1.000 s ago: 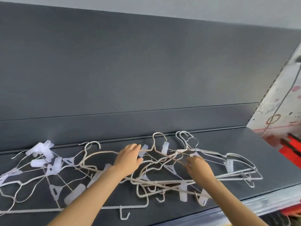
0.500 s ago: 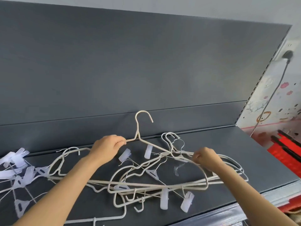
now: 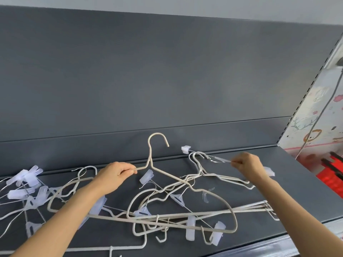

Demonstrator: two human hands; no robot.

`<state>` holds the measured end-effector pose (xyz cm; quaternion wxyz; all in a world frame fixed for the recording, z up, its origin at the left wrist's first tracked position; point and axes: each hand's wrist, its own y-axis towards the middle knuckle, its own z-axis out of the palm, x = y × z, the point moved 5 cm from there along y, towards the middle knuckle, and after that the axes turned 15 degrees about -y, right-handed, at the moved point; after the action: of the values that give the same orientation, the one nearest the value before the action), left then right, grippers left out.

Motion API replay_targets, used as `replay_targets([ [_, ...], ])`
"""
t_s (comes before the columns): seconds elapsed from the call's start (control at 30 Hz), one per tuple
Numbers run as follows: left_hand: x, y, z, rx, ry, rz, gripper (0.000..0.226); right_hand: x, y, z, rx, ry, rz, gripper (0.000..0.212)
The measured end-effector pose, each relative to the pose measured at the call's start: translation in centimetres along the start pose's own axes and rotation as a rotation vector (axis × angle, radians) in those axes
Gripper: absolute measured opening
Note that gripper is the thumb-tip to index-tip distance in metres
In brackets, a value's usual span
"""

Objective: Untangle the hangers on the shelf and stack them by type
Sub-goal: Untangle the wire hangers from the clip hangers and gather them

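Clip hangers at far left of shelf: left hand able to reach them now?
Not while busy: the left hand grips the raised cream hanger. Otherwise likely yes; the clip hangers lie uncovered on the shelf to its left, with nothing over them.

No writing, number, label or brand can be read anywhere in view. At three o'clock the patterned wall panel [image 3: 315, 115] carries only drawn motifs: grey antlers, a pink flower and an orange ring. They are blurred, and no letters can be made out among them.
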<state>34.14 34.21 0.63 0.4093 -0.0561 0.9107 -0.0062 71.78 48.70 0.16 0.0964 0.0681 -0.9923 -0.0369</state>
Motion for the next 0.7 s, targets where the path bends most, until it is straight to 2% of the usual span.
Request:
replay_targets([
  [0.13,-0.2,0.5,1.1,0.004,-0.041,-0.011,0.034,-3.0,-0.4,0.9,-0.084,-0.071,0.110,0.019],
  [0.2,-0.5,1.0,2.5,0.045,-0.024,-0.027,0.030,-3.9,-0.7,2.1,-0.035,-0.115,0.136,0.025],
  [0.3,-1.1,1.8,4.8,0.072,-0.011,-0.049,0.022,-3.7,-1.1,2.9,0.052,-0.177,0.161,0.013],
  [0.4,-2.1,2.4,6.6,0.094,0.000,-0.053,0.022,-2.1,-1.2,2.7,0.021,-0.165,0.074,0.015],
  [0.47,-2.7,2.6,7.6,0.127,0.016,-0.047,0.018,-0.5,-1.5,3.5,0.170,-0.062,-0.021,0.014],
  [0.53,-3.0,2.5,8.7,0.180,0.053,-0.045,0.012,0.3,-2.1,4.6,0.355,-0.067,-0.086,0.022],
  [0.57,-3.0,2.3,9.2,0.205,0.071,-0.055,0.008,0.3,-2.2,4.9,0.384,-0.095,-0.104,0.026],
  [0.67,-2.9,2.1,9.8,0.219,0.090,-0.093,0.005,0.7,-2.3,4.7,0.352,-0.104,-0.128,0.010],
  [0.7,-3.1,2.1,9.6,0.219,0.107,-0.090,0.008,0.8,-2.2,4.6,0.333,-0.066,-0.139,0.011],
])
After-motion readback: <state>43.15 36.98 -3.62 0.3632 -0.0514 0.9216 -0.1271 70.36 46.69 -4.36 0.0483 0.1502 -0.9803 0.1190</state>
